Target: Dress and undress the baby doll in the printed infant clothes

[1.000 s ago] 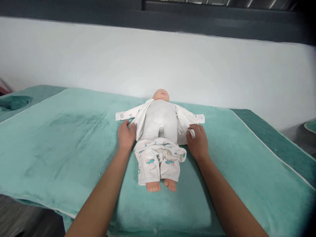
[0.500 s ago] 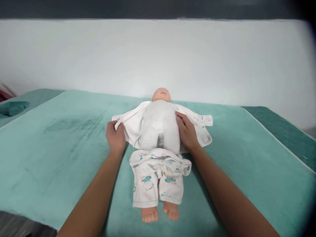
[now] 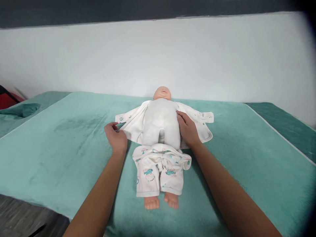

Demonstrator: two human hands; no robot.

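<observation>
Loosely bent, left fingers (image 3: 111, 124) and right fingers (image 3: 183, 118) meet the shirt (image 3: 136, 127), any hold hidden and uncertain.

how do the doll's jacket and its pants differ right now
The jacket lies spread open on both sides of the torso, while the pants are bunched at the top. The jacket shows mostly plain inner fabric; the pants show larger printed figures. Both are white.

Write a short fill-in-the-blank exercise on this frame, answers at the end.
The doll lies on its ____ on the green cover.
Its white jacket, not fastened, lies ____.
Its feet, without socks, are ____ below the printed trousers.
The hand nearer the doll's torso is the person's ____ one.
Missing words: back; open; bare; right.
</observation>
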